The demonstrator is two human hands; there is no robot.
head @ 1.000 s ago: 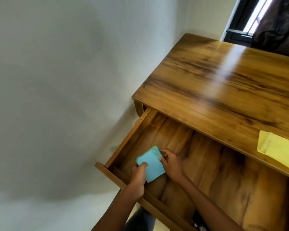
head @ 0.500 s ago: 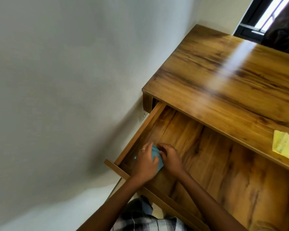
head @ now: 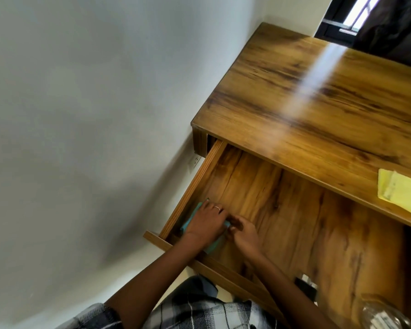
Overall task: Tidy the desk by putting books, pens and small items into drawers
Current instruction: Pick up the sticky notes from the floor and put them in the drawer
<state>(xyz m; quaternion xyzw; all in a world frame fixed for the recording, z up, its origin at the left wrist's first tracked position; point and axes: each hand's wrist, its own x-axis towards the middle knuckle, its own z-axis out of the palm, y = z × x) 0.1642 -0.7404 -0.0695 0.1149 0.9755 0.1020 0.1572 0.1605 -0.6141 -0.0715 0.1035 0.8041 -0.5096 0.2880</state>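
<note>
A wooden drawer (head: 195, 181) stands pulled out from under the desk top (head: 306, 110). In its near left corner lies a blue-green pad of notes (head: 212, 248), mostly hidden. My left hand (head: 205, 225), with a ring on one finger, lies flat on top of the pad and presses it against the drawer floor. My right hand (head: 243, 233) rests beside it with its fingertips at the pad's right edge. A yellow pad of notes (head: 401, 194) lies on the desk top at the right edge of the view.
A white wall runs along the left of the desk, with a wall socket (head: 195, 161) just below the desk corner. A clear glass jar (head: 384, 314) and a small dark item (head: 306, 284) sit in the drawer's near right part. A dark window (head: 342, 17) is behind the desk.
The blue-green pad went down from my hands onto the drawer floor in the left corner. My left hand moved over it and now covers it. The view shifted left.
</note>
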